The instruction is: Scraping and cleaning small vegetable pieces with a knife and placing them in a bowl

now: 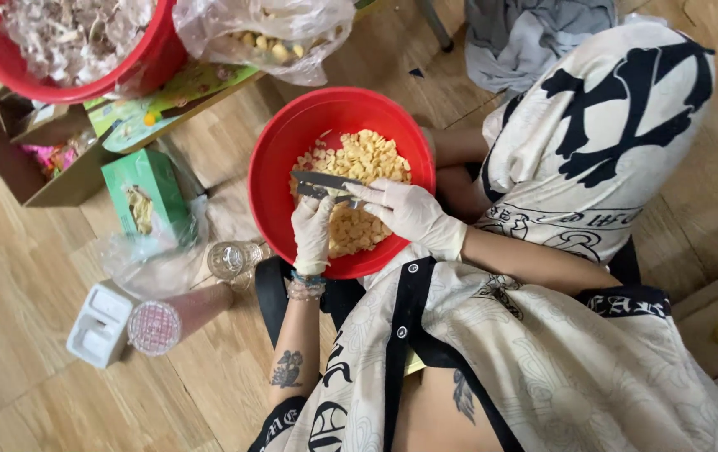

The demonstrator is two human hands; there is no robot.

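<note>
Right hand (409,213) is clamped on a knife (321,182); left hand (313,230) is pinched on something small, too hidden to name — both over the red bowl (279,159) of pale kernels (367,159); blade close to gloved fingers — a slip could nick them.

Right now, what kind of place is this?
Probably a home floor used for food prep. A red bowl of pale peeled pieces sits on wood flooring, with a bag of more pieces nearby.
</note>
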